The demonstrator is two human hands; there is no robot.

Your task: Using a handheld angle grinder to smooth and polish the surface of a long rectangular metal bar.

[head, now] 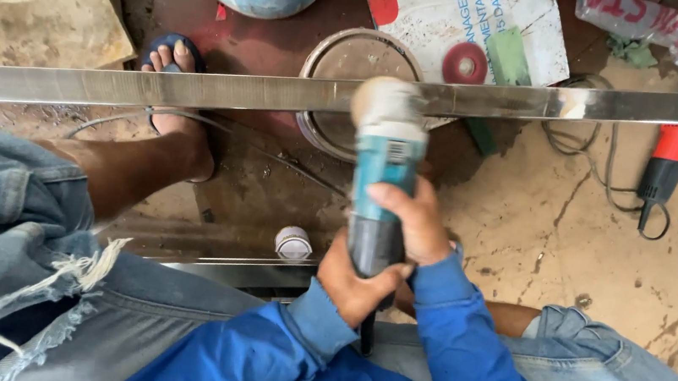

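Teal grinder [387,158] gripped by left hand [356,279] and right hand [410,220], on steel bar [197,89]; round tin [345,63] below.

A long metal bar [197,89] runs across from left to right. A grinder [385,162] rests its head on the bar near the middle. Behind the grinder, the right hand [408,220] grips its body, and the left hand [354,282] holds the handle nearer the person. A round tin [345,63] lies beneath the bar. A second power tool [665,168] lies on the floor to the right.
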